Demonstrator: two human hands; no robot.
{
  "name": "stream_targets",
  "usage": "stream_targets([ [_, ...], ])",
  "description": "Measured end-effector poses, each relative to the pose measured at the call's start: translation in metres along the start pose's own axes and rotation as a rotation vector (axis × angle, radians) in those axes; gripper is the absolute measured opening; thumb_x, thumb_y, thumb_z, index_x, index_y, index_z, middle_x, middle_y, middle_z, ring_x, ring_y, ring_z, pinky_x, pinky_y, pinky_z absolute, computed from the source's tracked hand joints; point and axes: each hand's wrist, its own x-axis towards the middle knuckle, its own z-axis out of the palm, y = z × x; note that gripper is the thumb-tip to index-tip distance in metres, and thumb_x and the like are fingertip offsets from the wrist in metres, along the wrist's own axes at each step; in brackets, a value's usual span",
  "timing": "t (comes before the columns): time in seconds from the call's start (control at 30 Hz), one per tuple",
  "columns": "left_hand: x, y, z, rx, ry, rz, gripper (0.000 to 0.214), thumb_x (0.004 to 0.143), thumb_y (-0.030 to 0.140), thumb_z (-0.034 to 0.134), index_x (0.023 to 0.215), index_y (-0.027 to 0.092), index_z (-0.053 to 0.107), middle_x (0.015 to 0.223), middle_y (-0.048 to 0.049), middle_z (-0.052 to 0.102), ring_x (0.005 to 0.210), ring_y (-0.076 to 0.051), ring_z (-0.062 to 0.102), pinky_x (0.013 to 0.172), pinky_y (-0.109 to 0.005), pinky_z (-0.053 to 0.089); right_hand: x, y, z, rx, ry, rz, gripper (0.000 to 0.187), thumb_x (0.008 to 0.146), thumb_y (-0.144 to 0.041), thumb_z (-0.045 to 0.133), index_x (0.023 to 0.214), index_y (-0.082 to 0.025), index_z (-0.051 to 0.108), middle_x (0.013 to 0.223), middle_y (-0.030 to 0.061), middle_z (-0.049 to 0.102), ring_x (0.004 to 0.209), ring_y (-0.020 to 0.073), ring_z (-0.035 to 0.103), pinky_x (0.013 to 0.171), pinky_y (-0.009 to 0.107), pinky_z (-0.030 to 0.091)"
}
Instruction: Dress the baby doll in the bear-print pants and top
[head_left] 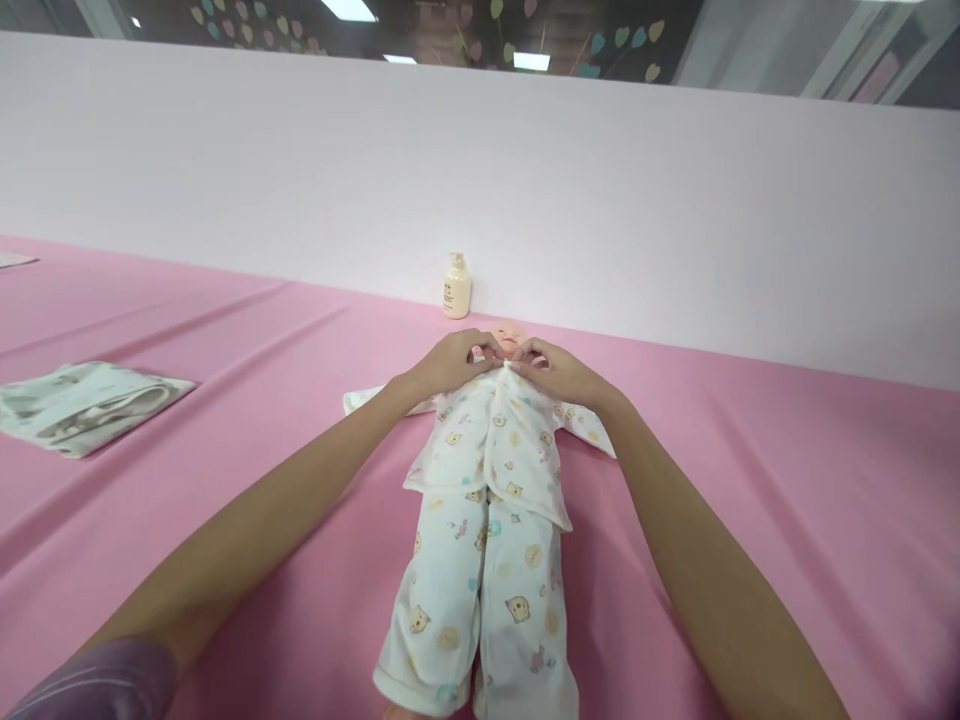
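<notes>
A baby doll (508,335) lies on its back on the pink sheet (225,400), head toward the far wall. It wears a white printed top (499,440) and matching trousers (480,610). My left hand (454,360) and my right hand (559,372) meet at the doll's neck, fingers pinched on the collar of the top. Most of the doll's head is hidden behind my hands.
A cream pump bottle (456,286) stands against the pale wall (480,180) just beyond the doll's head. A folded white and grey garment (79,405) lies on the sheet at the left. The sheet shows long creases.
</notes>
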Motion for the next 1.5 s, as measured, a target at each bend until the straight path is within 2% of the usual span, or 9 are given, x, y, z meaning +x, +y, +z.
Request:
stream_targets([
  [0.1, -0.002, -0.002, 0.002, 0.084, 0.014, 0.057, 0.026, 0.105, 0.045, 0.065, 0.111, 0.025, 0.08, 0.116, -0.0053, 0.077, 0.096, -0.023, 0.07, 0.086, -0.035, 0.053, -0.002, 0.002, -0.002, 0.039, 0.001, -0.024, 0.039, 0.1, -0.055, 0.073, 0.123, -0.023, 0.07, 0.13, 0.0075, 0.073, 0.113, 0.0236, 0.066, 0.105, 0.042, 0.053],
  [0.23, -0.006, 0.001, 0.002, 0.186, 0.036, 0.137, 0.03, 0.112, 0.046, 0.056, 0.115, 0.025, 0.077, 0.116, -0.0058, 0.074, 0.1, -0.024, 0.069, 0.087, -0.035, 0.051, -0.001, -0.001, -0.001, 0.083, 0.05, -0.077, 0.043, 0.093, -0.048, 0.082, 0.128, -0.024, 0.073, 0.132, 0.0066, 0.074, 0.113, 0.0227, 0.066, 0.11, 0.042, 0.052],
  [0.43, -0.007, 0.003, 0.007, 0.185, 0.07, 0.169, 0.028, 0.114, 0.039, 0.051, 0.117, 0.023, 0.074, 0.117, -0.0065, 0.074, 0.098, -0.023, 0.067, 0.089, -0.034, 0.05, 0.005, 0.004, 0.02, 0.313, 0.208, -0.055, 0.043, 0.086, -0.053, 0.09, 0.112, -0.021, 0.077, 0.125, 0.0076, 0.078, 0.116, 0.0237, 0.07, 0.113, 0.043, 0.053],
  [0.57, -0.006, -0.001, 0.012, 0.135, 0.113, 0.174, 0.026, 0.113, 0.036, 0.052, 0.113, 0.022, 0.074, 0.113, -0.0068, 0.075, 0.096, -0.023, 0.067, 0.088, -0.034, 0.051, 0.007, 0.009, 0.026, 0.441, 0.146, 0.046, 0.05, 0.082, -0.056, 0.095, 0.113, -0.021, 0.079, 0.121, 0.0086, 0.08, 0.117, 0.0253, 0.072, 0.112, 0.042, 0.055],
  [0.73, -0.008, -0.003, 0.015, 0.093, 0.128, 0.184, 0.028, 0.114, 0.038, 0.051, 0.114, 0.023, 0.075, 0.119, -0.0073, 0.076, 0.104, -0.025, 0.068, 0.093, -0.036, 0.053, 0.005, 0.011, 0.021, 0.314, 0.058, 0.058, 0.048, 0.094, -0.062, 0.084, 0.123, -0.025, 0.084, 0.131, 0.0069, 0.079, 0.124, 0.0274, 0.071, 0.116, 0.045, 0.053],
  [0.9, -0.009, -0.002, 0.016, 0.09, 0.173, 0.172, 0.025, 0.112, 0.038, 0.056, 0.113, 0.023, 0.076, 0.118, -0.0065, 0.075, 0.099, -0.023, 0.067, 0.09, -0.034, 0.052, 0.005, 0.015, 0.02, 0.312, 0.031, 0.055, 0.049, 0.093, -0.066, 0.083, 0.119, -0.025, 0.086, 0.128, 0.0057, 0.08, 0.123, 0.0275, 0.071, 0.114, 0.043, 0.054],
  [1.13, -0.011, -0.002, 0.017, -0.063, 0.188, 0.027, 0.021, 0.104, 0.042, 0.068, 0.11, 0.022, 0.069, 0.103, -0.0024, 0.074, 0.072, -0.016, 0.054, 0.072, -0.03, 0.045, 0.007, 0.018, 0.026, 0.362, 0.065, 0.107, 0.053, 0.088, -0.068, 0.087, 0.119, -0.024, 0.086, 0.121, 0.006, 0.081, 0.115, 0.0252, 0.072, 0.107, 0.038, 0.058],
  [1.33, -0.012, 0.011, 0.013, -0.184, 0.112, -0.142, 0.035, 0.104, 0.054, 0.068, 0.102, 0.02, 0.075, 0.098, -0.0048, 0.075, 0.078, -0.018, 0.059, 0.072, -0.029, 0.048, 0.007, 0.018, 0.028, 0.372, 0.093, 0.114, 0.055, 0.084, -0.069, 0.09, 0.114, -0.023, 0.087, 0.112, 0.006, 0.081, 0.109, 0.0254, 0.073, 0.105, 0.039, 0.06],
  [1.5, -0.006, 0.011, 0.014, -0.297, 0.087, -0.257, 0.026, 0.096, 0.045, 0.075, 0.101, 0.019, 0.079, 0.103, -0.006, 0.079, 0.089, -0.02, 0.067, 0.079, -0.029, 0.054, 0.005, 0.014, 0.028, 0.389, 0.109, 0.095, 0.051, 0.084, -0.065, 0.092, 0.114, -0.024, 0.087, 0.118, 0.0063, 0.081, 0.113, 0.0266, 0.073, 0.105, 0.04, 0.06],
])
